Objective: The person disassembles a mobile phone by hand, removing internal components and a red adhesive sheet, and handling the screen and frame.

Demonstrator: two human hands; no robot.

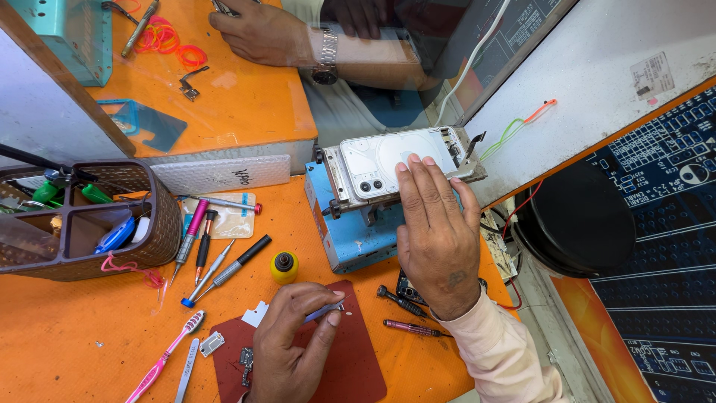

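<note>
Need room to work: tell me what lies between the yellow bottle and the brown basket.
Head view: between yellow bottle and brown basket lie several screwdrivers on the orange mat, fanned out, tips pointing lower left.

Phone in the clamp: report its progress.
Done: the white phone sits clamped in the blue fixture; small parts lie on the red mat. In hand: right hand rests on the phone, left hand pinches a thin blade. Left: its back looks still on.

phone back (384, 160): glossy white glass (reflective) | clamp base (350, 231): scuffed blue painted metal | mat (350, 358): matt maroon
</note>
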